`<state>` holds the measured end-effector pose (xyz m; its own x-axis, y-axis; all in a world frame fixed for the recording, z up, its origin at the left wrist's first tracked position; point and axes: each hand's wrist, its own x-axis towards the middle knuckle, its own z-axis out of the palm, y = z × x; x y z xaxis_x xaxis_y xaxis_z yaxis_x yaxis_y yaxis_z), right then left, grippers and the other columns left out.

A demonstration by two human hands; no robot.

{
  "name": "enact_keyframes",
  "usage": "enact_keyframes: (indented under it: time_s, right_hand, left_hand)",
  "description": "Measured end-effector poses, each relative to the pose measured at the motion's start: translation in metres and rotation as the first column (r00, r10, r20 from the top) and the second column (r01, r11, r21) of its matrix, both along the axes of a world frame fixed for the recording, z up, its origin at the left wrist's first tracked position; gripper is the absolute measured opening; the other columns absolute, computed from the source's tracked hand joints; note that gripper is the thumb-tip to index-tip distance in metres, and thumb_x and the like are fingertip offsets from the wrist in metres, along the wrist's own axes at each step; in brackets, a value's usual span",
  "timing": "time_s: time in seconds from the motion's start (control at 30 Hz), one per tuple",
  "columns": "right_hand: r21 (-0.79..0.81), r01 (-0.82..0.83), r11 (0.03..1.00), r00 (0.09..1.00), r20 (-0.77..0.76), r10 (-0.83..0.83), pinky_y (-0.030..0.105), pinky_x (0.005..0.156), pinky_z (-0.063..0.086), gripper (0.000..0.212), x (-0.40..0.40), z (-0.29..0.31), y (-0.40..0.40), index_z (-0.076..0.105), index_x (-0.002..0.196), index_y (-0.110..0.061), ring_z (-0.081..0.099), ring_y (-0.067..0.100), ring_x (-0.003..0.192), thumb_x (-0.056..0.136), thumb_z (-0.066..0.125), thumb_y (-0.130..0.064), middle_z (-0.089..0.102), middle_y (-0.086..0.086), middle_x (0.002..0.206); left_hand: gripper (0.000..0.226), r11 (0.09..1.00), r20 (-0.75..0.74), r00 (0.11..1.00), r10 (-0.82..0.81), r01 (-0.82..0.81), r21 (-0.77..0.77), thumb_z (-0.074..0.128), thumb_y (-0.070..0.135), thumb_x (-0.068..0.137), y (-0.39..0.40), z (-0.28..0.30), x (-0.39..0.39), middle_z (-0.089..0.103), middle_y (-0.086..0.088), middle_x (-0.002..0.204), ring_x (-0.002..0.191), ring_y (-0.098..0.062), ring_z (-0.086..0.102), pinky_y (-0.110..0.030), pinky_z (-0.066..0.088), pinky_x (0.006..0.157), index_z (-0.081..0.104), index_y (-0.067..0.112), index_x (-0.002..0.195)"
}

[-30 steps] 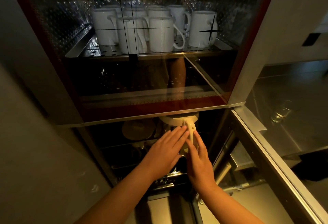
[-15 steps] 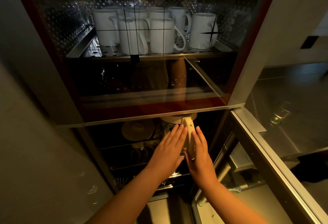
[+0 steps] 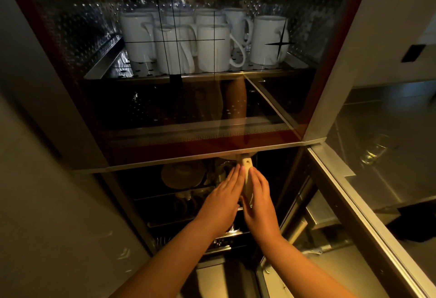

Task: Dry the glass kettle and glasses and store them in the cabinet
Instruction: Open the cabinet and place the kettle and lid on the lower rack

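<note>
The glass kettle's cream handle (image 3: 247, 170) and part of its lid show inside the lower cabinet compartment (image 3: 179, 203), just under the upper door's edge. My left hand (image 3: 223, 199) lies with straight fingers against the handle's left side. My right hand (image 3: 259, 199) lies with straight fingers against its right side. The kettle's glass body is hidden behind my hands and in the dark. A clear glass (image 3: 374, 150) stands on the steel counter at right.
Several white mugs (image 3: 212, 47) stand on the upper shelf behind a glass door (image 3: 212, 118). A round cream lid or dish (image 3: 182, 175) sits left of the kettle. The open lower door (image 3: 354, 215) juts out at right. A grey wall panel (image 3: 47, 179) is at left.
Both hands have pushed deeper into the lower compartment with the kettle handle between them. The kettle's lid has slid further under the upper door's edge.
</note>
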<state>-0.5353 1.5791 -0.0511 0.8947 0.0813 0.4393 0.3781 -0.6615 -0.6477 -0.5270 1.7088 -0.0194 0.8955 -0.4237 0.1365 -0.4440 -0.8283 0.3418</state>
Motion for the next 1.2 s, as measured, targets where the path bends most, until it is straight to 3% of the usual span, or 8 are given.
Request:
enact_keyframes:
  time_s: [0.2, 0.43, 0.5, 0.57, 0.63, 0.97, 1.1, 1.2]
  right_hand:
    - [0.035, -0.074, 0.997, 0.997, -0.034, 0.075, 0.004, 0.106, 0.020, 0.090, 0.007, -0.001, 0.001, 0.010, 0.150, -0.031, 0.016, -0.006, 0.138, 0.084, 0.061, 0.003, 0.012, -0.013, 0.155]
    - [0.102, -0.019, 0.995, 1.000, -0.019, 0.021, 0.010, 0.105, 0.030, 0.081, 0.010, -0.004, 0.006, 0.013, 0.146, -0.040, 0.024, -0.006, 0.135, 0.089, 0.058, -0.003, 0.020, -0.015, 0.150]
    - [0.114, 0.004, 0.994, 1.000, -0.028, -0.001, 0.007, 0.100, 0.033, 0.075, 0.010, -0.004, 0.007, 0.017, 0.147, -0.035, 0.030, -0.008, 0.130, 0.090, 0.058, -0.007, 0.024, -0.012, 0.148]
    - [0.139, 0.032, 0.990, 0.999, -0.034, -0.028, 0.001, 0.092, 0.034, 0.070, 0.009, -0.004, 0.008, 0.022, 0.146, -0.031, 0.034, -0.014, 0.122, 0.090, 0.059, -0.009, 0.030, -0.011, 0.142]
    - [0.164, 0.046, 0.985, 0.998, -0.053, -0.038, -0.002, 0.089, 0.033, 0.068, 0.009, -0.005, 0.009, 0.024, 0.144, -0.032, 0.034, -0.019, 0.118, 0.090, 0.059, -0.010, 0.032, -0.014, 0.137]
    - [0.171, 0.056, 0.984, 0.998, -0.039, -0.050, -0.001, 0.092, 0.031, 0.069, 0.013, 0.000, 0.015, 0.019, 0.142, -0.044, 0.034, -0.020, 0.119, 0.092, 0.056, -0.012, 0.029, -0.025, 0.133]
    - [0.142, 0.048, 0.989, 0.999, -0.021, -0.046, -0.001, 0.094, 0.029, 0.073, 0.011, -0.002, 0.017, 0.015, 0.144, -0.045, 0.031, -0.020, 0.122, 0.091, 0.056, -0.014, 0.025, -0.029, 0.135]
    - [0.078, 0.011, 0.997, 1.000, -0.029, -0.009, 0.014, 0.107, 0.029, 0.077, 0.008, -0.009, 0.014, 0.017, 0.148, -0.033, 0.021, -0.010, 0.135, 0.089, 0.057, -0.005, 0.021, -0.016, 0.149]
  left_hand:
    - [0.092, 0.998, -0.055, 0.998, 0.011, -0.015, -0.062, 0.050, 0.013, 0.096, 0.001, 0.001, 0.003, -0.018, 0.009, 0.157, 0.144, -0.006, -0.005, -0.021, 0.008, 0.110, -0.030, 0.032, 0.138]
    - [0.094, 0.989, -0.124, 0.992, 0.008, -0.026, -0.146, 0.047, 0.013, 0.097, -0.002, 0.000, -0.002, -0.018, 0.008, 0.157, 0.144, -0.012, 0.014, -0.025, 0.027, 0.110, -0.037, 0.037, 0.132]
    - [0.095, 0.985, -0.186, 0.983, 0.006, -0.038, -0.168, 0.045, 0.013, 0.097, -0.003, 0.002, -0.004, -0.018, 0.011, 0.156, 0.131, -0.015, 0.041, -0.024, 0.045, 0.098, -0.040, 0.041, 0.128]
    - [0.093, 0.978, -0.249, 0.969, 0.001, -0.053, -0.201, 0.042, 0.016, 0.099, -0.003, 0.004, -0.006, -0.018, 0.016, 0.155, 0.097, -0.011, 0.058, -0.025, 0.054, 0.076, -0.042, 0.046, 0.125]
    - [0.092, 0.973, -0.285, 0.959, -0.005, -0.062, -0.225, 0.039, 0.017, 0.099, -0.003, 0.004, -0.007, -0.018, 0.016, 0.155, 0.085, -0.008, 0.058, -0.025, 0.055, 0.070, -0.043, 0.050, 0.124]
    - [0.099, 0.962, -0.343, 0.939, -0.009, -0.086, -0.261, 0.041, 0.005, 0.096, -0.002, 0.010, 0.002, -0.018, 0.013, 0.156, 0.087, -0.004, 0.057, -0.015, 0.046, 0.059, -0.040, 0.055, 0.124]
    - [0.098, 0.967, -0.340, 0.940, 0.002, -0.088, -0.239, 0.041, 0.006, 0.097, -0.002, 0.012, 0.001, -0.022, 0.017, 0.151, 0.090, -0.008, 0.059, -0.019, 0.050, 0.063, -0.041, 0.053, 0.124]
    - [0.094, 0.976, -0.318, 0.948, 0.019, -0.087, -0.201, 0.041, 0.007, 0.097, -0.002, 0.011, -0.002, -0.021, 0.017, 0.152, 0.087, -0.008, 0.058, -0.019, 0.052, 0.066, -0.038, 0.047, 0.129]
